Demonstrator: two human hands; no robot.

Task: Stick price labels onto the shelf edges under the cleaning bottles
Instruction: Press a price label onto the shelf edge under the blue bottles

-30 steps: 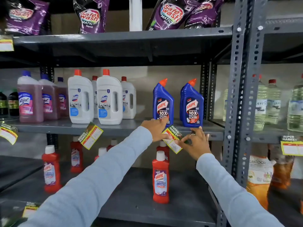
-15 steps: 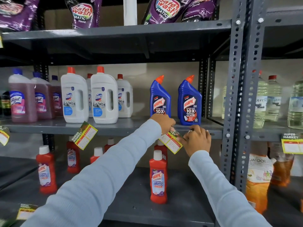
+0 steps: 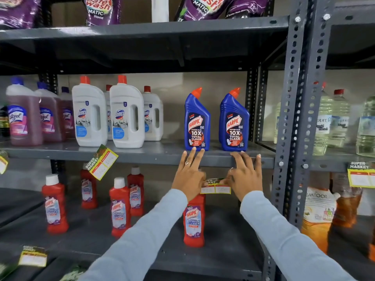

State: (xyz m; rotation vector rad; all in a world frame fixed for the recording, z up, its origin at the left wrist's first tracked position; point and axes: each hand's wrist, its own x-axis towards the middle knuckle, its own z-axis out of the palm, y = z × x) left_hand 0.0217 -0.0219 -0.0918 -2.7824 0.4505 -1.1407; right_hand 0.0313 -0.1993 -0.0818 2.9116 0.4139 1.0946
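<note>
A yellow price label is held flat, just below the grey shelf edge, under the two blue Harpic bottles. It is pinched at its left end by the left hand and at its right end by the right hand. The other fingers are spread up against the shelf edge. The sticking step seems to be in hand. Next, the label probably needs to be pressed firmly, and then let go. Another label is already hung crookedly under the white bottles.
</note>
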